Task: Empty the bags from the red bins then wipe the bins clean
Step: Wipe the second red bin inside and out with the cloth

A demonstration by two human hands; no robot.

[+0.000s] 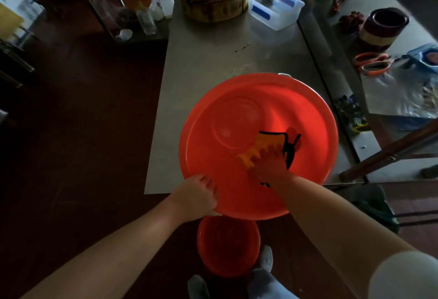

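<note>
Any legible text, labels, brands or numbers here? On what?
None legible.
Blue packet: print blurred.
Small packets: print too small to read.
Orange cloth: black marks, no letters readable.

Steel table (213,56): long, dull grey, running away from the near edge.
Near end: large red bin (308,113), overhanging the table's edge.
Far end: round wooden block (213,7), clear plastic tub (279,27) just beside it.
Middle: a few dark crumbs (241,48) (too small to tell what).
Adjoining table (350,4): orange scissors (372,64), dark pot (379,28), plastic sheet (398,94).
Floor (83,132): small red bin (227,246).
</note>
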